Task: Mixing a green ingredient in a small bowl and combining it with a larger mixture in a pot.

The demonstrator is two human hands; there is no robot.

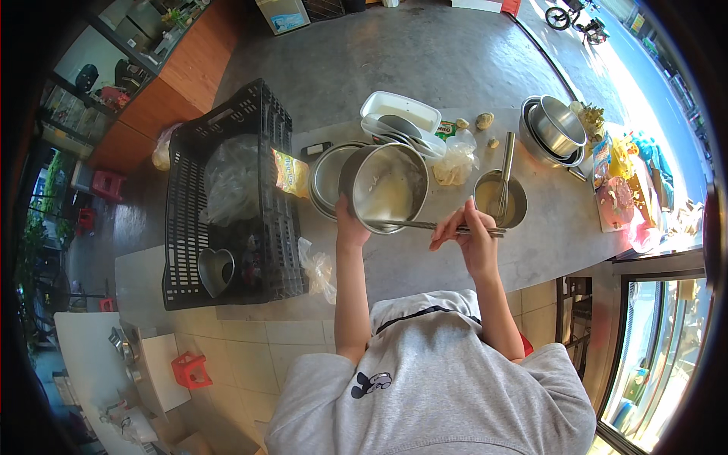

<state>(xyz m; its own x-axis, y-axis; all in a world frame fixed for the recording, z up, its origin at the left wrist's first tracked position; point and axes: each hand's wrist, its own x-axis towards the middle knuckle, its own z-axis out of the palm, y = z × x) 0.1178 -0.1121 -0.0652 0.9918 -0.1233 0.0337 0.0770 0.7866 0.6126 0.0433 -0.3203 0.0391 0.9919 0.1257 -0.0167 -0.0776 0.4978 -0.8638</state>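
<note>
My left hand (353,223) is closed on the near left side of a round metal bowl (351,180). The bowl is tilted toward me, with pale creamy liquid inside. Between the fingers of my right hand (472,236) is a long thin utensil (425,224), perhaps chopsticks. It lies across the bowl's near rim, and its exact kind is unclear. Just beyond my right hand stands a small metal pot (520,199) of yellowish liquid, with a whisk (507,163) leaning in it. Another shallow metal bowl (321,176) sits partly hidden behind the held one.
A black plastic crate (277,250) with plastic bags and a heart-shaped tin (216,271) stands on the left. White containers (402,110), a clear bag (453,164) and stacked metal bowls (557,127) occupy the table's far side. Colourful packages (616,201) lie at the right end.
</note>
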